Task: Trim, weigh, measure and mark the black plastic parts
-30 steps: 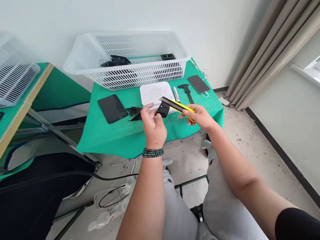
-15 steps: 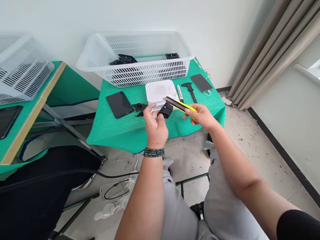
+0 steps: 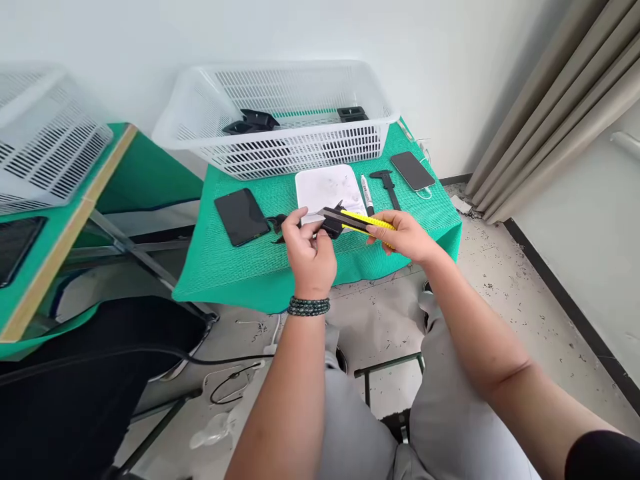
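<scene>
Pale walls [image 3: 430, 60] and a beige curtain [image 3: 550, 113] close in a corner where a green-covered desk [image 3: 210, 270] stands, with dark scraps strewn over the floor [image 3: 540, 327].

Just past the near edge of the desk, the left hand [image 3: 311, 257] grips a small black part [image 3: 332, 228] between thumb and fingers. The right hand [image 3: 404, 237] is closed around a yellow knife [image 3: 357, 221], its blade pointing left across the top of the part. A thin dark sliver [image 3: 340, 204] sticks up by the blade; whether it is a shaving or belongs to the part, I cannot tell.

Behind the hands lies a white tray [image 3: 327, 185], with a pen [image 3: 367, 192], a caliper [image 3: 388, 187] and a phone [image 3: 413, 171] to its right and a tablet [image 3: 241, 217] to its left. A basket [image 3: 295, 137] at the back holds black pieces [image 3: 255, 120].

The step in hand looks like trimming the part's edge. The next move calls for a firm left grip, a shallow blade angle and left fingers kept out of the blade's path.
</scene>
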Demonstrator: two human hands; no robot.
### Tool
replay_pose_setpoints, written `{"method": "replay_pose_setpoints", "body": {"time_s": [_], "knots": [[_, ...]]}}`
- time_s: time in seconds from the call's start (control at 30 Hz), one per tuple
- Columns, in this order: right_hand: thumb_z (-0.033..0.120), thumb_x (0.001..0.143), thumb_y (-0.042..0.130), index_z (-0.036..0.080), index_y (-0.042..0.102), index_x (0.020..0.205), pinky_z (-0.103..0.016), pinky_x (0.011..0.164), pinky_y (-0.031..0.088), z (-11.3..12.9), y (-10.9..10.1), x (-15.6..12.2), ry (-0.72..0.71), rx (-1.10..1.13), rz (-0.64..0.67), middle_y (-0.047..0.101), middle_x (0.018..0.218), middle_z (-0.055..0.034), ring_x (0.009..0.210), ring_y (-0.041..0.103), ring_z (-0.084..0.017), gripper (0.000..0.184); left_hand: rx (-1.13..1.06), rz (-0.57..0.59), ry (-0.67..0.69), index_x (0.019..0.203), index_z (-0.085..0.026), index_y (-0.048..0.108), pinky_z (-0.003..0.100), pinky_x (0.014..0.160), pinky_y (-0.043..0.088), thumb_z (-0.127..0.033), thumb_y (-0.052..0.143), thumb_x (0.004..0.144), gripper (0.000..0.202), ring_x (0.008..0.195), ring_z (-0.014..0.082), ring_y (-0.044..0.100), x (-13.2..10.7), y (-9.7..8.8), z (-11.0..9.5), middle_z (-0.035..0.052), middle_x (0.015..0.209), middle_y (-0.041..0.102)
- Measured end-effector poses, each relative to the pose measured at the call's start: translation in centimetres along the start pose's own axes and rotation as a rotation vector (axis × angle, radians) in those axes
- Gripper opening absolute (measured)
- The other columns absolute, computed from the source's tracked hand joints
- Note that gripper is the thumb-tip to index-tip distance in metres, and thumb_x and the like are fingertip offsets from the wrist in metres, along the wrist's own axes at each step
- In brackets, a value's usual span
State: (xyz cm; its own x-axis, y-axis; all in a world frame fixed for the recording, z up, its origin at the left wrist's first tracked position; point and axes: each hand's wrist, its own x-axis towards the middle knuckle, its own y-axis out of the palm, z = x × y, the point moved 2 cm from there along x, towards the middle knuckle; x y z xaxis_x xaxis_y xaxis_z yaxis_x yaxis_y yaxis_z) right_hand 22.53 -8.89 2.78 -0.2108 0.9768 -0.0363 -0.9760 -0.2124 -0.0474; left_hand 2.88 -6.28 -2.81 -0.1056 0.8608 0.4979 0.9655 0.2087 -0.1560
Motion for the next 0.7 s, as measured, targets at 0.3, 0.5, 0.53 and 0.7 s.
{"method": "replay_pose_setpoints", "body": {"time_s": [0.3,0.5,0.53,0.7], "knots": [[0.032,0.091,0.070,0.016,0.066,0.093,-0.019,0.043,0.041,-0.5,-1.3,-0.2,0.063,-0.046,-0.078,0.072,0.075,0.0003,0.046,0.051,-0.007,0.016,-0.022,-0.053,0.005,0.132,-0.020,0.042,0.034,0.087,0.060,-0.025,0.053,0.093,0.041,0.091,0.0187,0.073,0.3,0.7,-0.1,0.0087,0.100,0.073],[0.038,0.089,0.074,0.017,0.067,0.094,-0.020,0.042,0.040,-0.3,-1.6,-0.8,0.046,-0.030,-0.085,0.073,0.077,-0.0007,0.047,0.052,-0.007,0.023,0.004,-0.053,0.009,0.133,-0.019,0.042,0.036,0.086,0.059,-0.026,0.052,0.094,0.041,0.091,0.0201,0.073,0.2,0.5,0.0,0.0099,0.102,0.073],[0.039,0.089,0.074,0.017,0.067,0.093,-0.020,0.043,0.040,-0.3,-1.5,-0.8,0.044,-0.027,-0.068,0.073,0.077,-0.0009,0.047,0.052,-0.007,0.024,0.002,-0.052,0.012,0.133,-0.020,0.042,0.036,0.087,0.059,-0.026,0.052,0.094,0.041,0.093,0.0205,0.073,0.2,0.5,0.0,0.0104,0.102,0.073],[0.037,0.090,0.073,0.017,0.068,0.093,-0.019,0.042,0.040,-0.7,-1.1,-0.5,0.055,-0.030,-0.064,0.072,0.075,0.0004,0.046,0.051,-0.007,0.021,0.015,-0.033,0.030,0.134,-0.020,0.042,0.037,0.089,0.059,-0.029,0.053,0.096,0.041,0.095,0.0207,0.073,0.1,0.6,-0.3,0.0098,0.102,0.073]]}}
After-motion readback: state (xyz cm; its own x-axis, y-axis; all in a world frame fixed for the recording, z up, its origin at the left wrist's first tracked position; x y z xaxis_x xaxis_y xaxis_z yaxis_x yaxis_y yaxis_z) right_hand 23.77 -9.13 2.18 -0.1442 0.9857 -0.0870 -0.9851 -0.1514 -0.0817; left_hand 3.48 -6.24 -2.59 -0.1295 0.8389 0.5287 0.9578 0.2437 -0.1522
